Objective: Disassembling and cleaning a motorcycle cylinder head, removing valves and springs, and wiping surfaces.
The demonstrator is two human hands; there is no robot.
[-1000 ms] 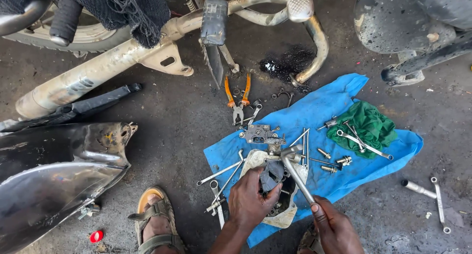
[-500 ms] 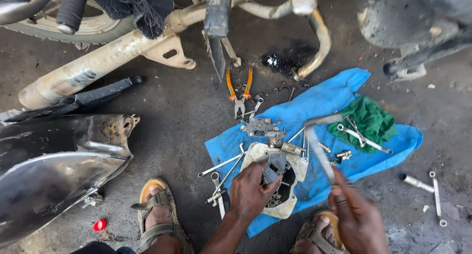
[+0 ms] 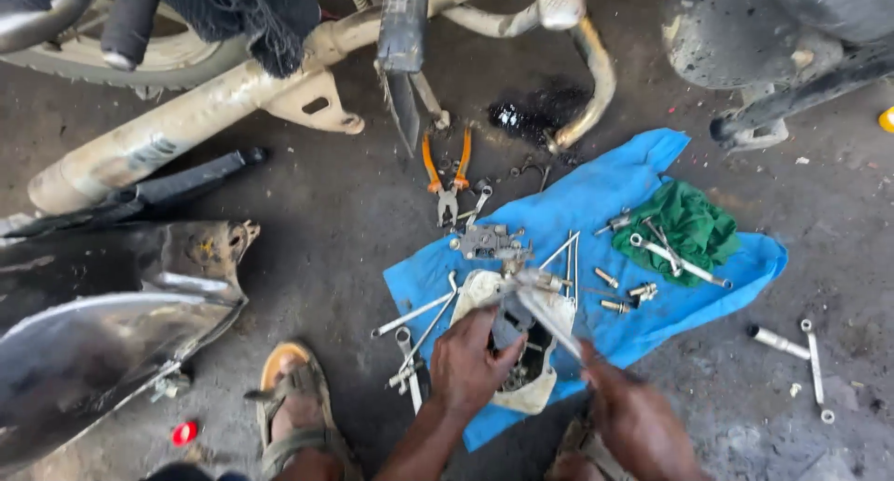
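Note:
My left hand [image 3: 473,363] presses down on a dark metal engine part [image 3: 521,351] that lies on a dirty pale rag [image 3: 521,397] on the blue cloth [image 3: 596,202]. My right hand [image 3: 633,411] grips the handle of a long metal tool [image 3: 545,309]. The tool slants up and left, and its head meets the top of the part beside my left fingers. The tool is blurred by motion. Several spanners [image 3: 419,318] lie just left of my left hand.
A green rag [image 3: 694,222] with a socket wrench [image 3: 678,260] and small bolts [image 3: 619,293] lie on the cloth's right. Orange-handled pliers [image 3: 445,169] and a motorcycle exhaust [image 3: 186,127] lie behind. A grey body panel [image 3: 102,332] is left. My sandalled foot [image 3: 298,406] is near. Loose sockets [image 3: 792,343] lie right.
My right hand swung the tool out to the right and back down onto the part. My left hand stayed pressed on the part.

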